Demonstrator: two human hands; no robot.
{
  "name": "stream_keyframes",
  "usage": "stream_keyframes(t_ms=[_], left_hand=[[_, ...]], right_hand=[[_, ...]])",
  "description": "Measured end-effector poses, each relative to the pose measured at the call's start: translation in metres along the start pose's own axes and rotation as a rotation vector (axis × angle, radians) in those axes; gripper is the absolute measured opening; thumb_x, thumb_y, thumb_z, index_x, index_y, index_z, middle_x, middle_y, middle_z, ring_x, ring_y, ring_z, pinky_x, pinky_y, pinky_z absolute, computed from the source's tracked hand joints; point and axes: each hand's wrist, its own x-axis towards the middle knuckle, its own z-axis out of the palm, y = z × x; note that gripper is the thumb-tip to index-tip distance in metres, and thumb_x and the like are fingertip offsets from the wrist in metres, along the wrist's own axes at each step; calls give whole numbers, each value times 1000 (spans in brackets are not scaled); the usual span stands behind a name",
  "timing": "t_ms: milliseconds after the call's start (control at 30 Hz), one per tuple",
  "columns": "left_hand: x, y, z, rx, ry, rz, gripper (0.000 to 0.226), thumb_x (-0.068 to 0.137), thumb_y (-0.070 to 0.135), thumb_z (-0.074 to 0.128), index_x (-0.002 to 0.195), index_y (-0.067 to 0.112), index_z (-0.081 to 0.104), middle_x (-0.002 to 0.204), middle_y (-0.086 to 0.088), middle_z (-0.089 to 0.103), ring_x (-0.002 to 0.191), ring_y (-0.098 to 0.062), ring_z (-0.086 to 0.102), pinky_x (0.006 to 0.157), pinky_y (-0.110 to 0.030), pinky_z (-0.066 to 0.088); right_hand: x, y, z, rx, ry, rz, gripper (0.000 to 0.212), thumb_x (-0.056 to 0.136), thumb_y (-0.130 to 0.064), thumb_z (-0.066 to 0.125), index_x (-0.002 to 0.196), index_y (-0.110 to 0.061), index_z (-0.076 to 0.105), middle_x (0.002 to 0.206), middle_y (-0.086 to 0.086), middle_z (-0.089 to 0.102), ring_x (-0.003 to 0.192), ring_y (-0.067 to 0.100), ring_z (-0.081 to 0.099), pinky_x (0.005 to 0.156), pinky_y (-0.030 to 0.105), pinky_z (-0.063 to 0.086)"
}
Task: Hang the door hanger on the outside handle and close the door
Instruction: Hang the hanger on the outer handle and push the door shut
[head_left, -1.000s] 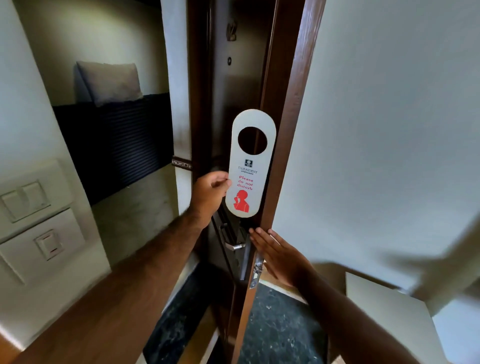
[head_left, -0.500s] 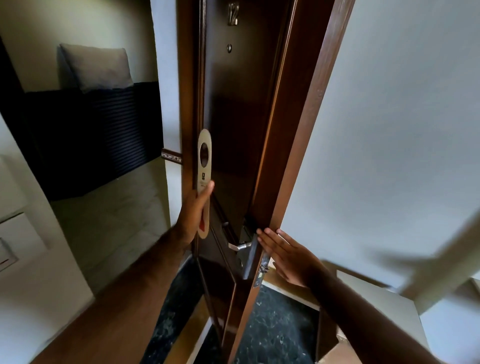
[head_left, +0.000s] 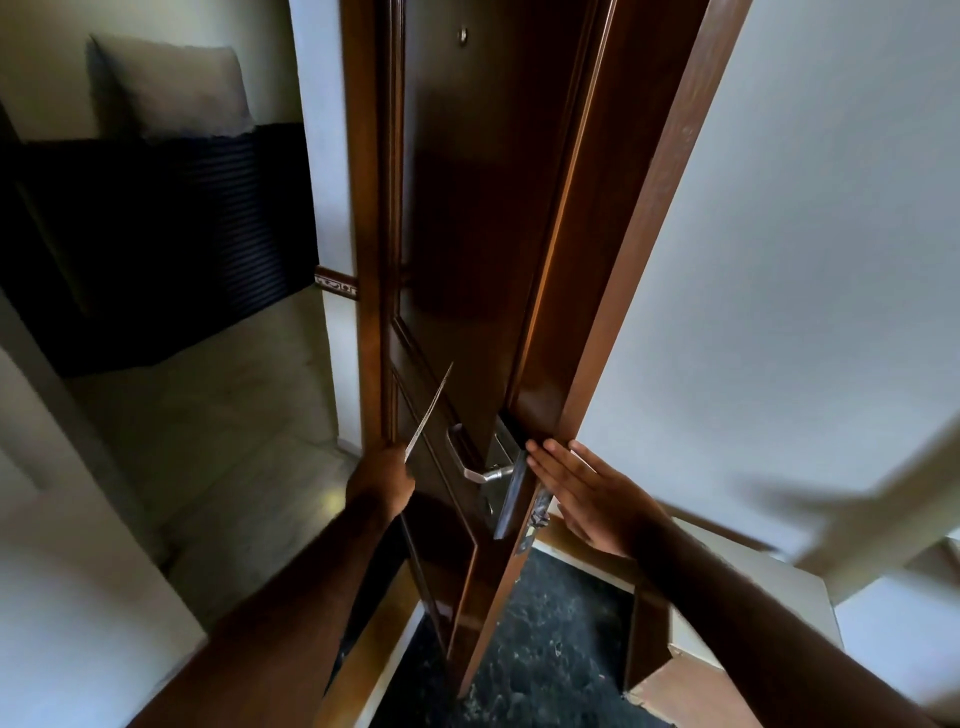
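A dark brown wooden door (head_left: 467, 208) stands partly open, its outer face toward me. My left hand (head_left: 382, 480) grips the white door hanger (head_left: 428, 415) by its lower end. The hanger shows edge-on as a thin strip slanting up toward the door, a short way left of the silver lever handle (head_left: 480, 470). My right hand (head_left: 582, 491) is flat with fingers spread against the door's edge, just right of the handle and lock plate.
The brown door frame (head_left: 649, 234) and a white wall (head_left: 805, 234) rise on the right. Outside, a dark ribbed panel (head_left: 156, 234) with a grey cushion on top stands at the left. Dark speckled floor (head_left: 545, 649) lies below.
My left hand has dropped lower and moved right toward the handle, and the hanger has turned from facing me to edge-on. My right hand has stayed on the door's edge.
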Motion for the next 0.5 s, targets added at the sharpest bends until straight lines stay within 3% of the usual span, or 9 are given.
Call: stream_keyframes(t_ms=[200, 367, 500], left_hand=[[4, -3, 29, 137, -69, -38, 35, 94, 15, 52, 126, 22, 62, 126, -7, 64, 116, -29, 62, 94, -39, 52], [6, -6, 52, 176, -70, 11, 39, 95, 12, 48, 131, 19, 60, 127, -7, 65, 119, -27, 60, 96, -34, 46], [5, -10, 69, 150, -75, 26, 36, 95, 13, 50, 129, 16, 62, 127, -7, 67, 118, -27, 61, 98, -33, 46]], right_hand=[[-3, 4, 5, 16, 24, -19, 73, 103, -20, 35, 164, -8, -2, 173, 11, -8, 161, 24, -13, 130, 44, 5], [-5, 5, 10, 40, 2, -4, 63, 105, -24, 14, 165, -9, -2, 174, 10, -7, 161, 24, -13, 130, 43, -4], [-6, 7, 16, 71, -34, -1, 62, 106, -26, 7, 166, -10, 3, 175, 9, -4, 162, 24, -7, 129, 43, -7]])
